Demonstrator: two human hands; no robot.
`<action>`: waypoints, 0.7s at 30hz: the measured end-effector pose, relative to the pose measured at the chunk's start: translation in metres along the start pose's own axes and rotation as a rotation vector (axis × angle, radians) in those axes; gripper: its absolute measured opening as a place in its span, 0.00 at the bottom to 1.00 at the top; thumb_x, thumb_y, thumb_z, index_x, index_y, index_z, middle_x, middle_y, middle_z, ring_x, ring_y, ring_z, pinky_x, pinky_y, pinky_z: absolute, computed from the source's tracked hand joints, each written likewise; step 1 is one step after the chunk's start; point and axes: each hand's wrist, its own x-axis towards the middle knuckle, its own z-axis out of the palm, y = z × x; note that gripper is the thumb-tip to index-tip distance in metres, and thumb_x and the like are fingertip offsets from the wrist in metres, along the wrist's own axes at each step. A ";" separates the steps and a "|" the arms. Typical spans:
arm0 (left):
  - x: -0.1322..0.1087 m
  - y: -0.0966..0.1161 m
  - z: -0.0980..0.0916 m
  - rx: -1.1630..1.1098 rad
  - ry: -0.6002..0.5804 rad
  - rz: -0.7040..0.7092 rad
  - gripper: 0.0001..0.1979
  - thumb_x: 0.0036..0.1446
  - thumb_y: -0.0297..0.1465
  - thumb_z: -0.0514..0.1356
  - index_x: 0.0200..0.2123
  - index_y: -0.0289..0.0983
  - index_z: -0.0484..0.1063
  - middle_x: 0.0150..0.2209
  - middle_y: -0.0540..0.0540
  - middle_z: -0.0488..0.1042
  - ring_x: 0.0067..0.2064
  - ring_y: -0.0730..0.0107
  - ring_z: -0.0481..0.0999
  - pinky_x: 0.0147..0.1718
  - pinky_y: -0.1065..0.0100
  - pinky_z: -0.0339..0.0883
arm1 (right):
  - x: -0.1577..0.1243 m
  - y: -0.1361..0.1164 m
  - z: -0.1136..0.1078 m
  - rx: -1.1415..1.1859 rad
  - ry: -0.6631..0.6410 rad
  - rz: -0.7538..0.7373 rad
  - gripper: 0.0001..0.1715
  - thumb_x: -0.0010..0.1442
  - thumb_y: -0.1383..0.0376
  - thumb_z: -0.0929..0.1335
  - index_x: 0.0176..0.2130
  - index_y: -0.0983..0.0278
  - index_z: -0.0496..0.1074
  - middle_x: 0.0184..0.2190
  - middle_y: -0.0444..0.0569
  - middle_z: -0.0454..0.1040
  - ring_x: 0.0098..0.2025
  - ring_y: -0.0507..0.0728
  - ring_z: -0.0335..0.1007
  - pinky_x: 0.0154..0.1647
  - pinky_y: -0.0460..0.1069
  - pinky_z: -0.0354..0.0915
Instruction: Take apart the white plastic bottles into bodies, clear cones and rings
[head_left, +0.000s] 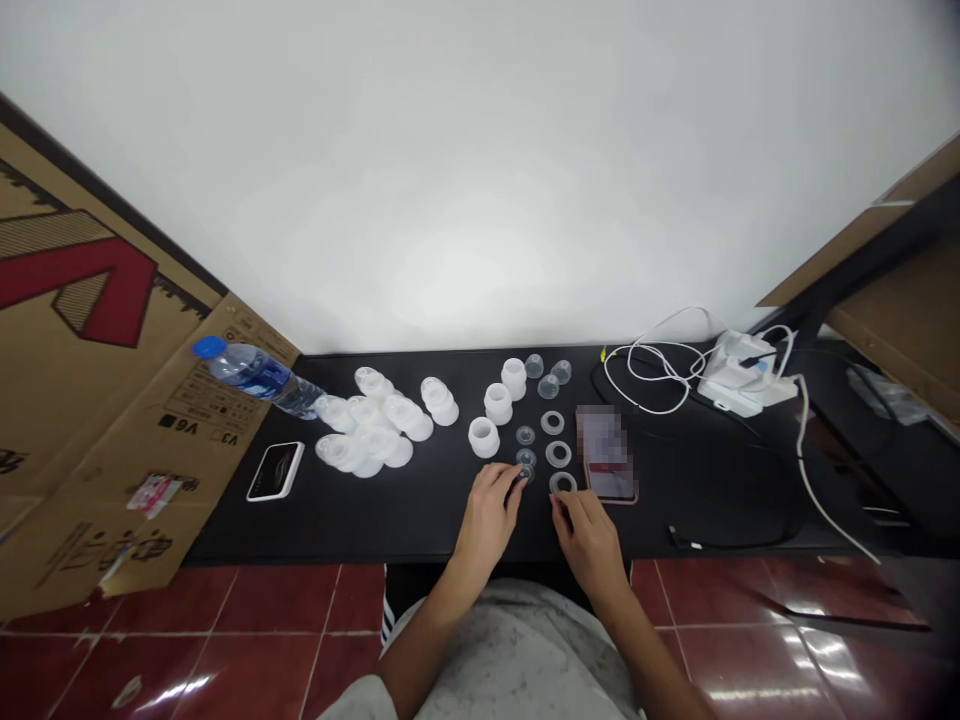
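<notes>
My left hand (489,507) has its fingertips closed on the nearest of three small clear discs (528,473), which have raised centres and form a column on the black table. To the right, my right hand (587,533) has curled fingers, with thumb and forefinger at the lower edge of a translucent flat ring (562,483). Two more rings, a middle one (558,454) and a far one (553,422), continue that column. Three clear domes (549,386) sit behind them. Left of the discs, three white hollow collars (484,437) stand in a slanting row.
A pile of white capped pieces (375,430) lies left on the black table (435,520), near a water bottle (259,375) and a white-framed device (275,471). A phone (609,455) lies beside the rings. White cables (660,375) and a power strip (739,375) occupy the right.
</notes>
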 end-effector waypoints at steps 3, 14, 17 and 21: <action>0.010 0.000 0.010 0.050 0.032 0.009 0.13 0.74 0.25 0.60 0.56 0.41 0.80 0.48 0.41 0.81 0.51 0.55 0.82 0.54 0.53 0.79 | 0.003 0.001 0.004 -0.001 0.030 0.009 0.10 0.77 0.69 0.66 0.51 0.58 0.77 0.39 0.53 0.80 0.40 0.63 0.78 0.43 0.57 0.75; -0.009 0.002 -0.011 0.142 -0.059 -0.040 0.20 0.76 0.29 0.59 0.67 0.43 0.73 0.55 0.40 0.82 0.54 0.52 0.82 0.56 0.48 0.75 | 0.001 0.000 0.005 -0.010 0.031 -0.014 0.10 0.75 0.71 0.67 0.50 0.59 0.77 0.40 0.53 0.81 0.41 0.63 0.77 0.45 0.59 0.75; -0.017 0.002 -0.018 0.117 -0.072 -0.041 0.23 0.75 0.30 0.60 0.70 0.44 0.69 0.57 0.39 0.81 0.56 0.51 0.81 0.59 0.46 0.74 | 0.000 0.001 0.005 -0.009 0.028 -0.043 0.10 0.75 0.71 0.68 0.50 0.58 0.76 0.39 0.52 0.81 0.40 0.63 0.77 0.44 0.59 0.75; -0.020 0.001 -0.032 0.060 -0.032 -0.029 0.18 0.75 0.30 0.59 0.64 0.44 0.75 0.52 0.40 0.82 0.53 0.53 0.82 0.56 0.49 0.77 | -0.002 0.002 0.005 0.006 -0.005 -0.068 0.10 0.74 0.71 0.68 0.49 0.58 0.77 0.37 0.51 0.81 0.37 0.62 0.77 0.42 0.57 0.74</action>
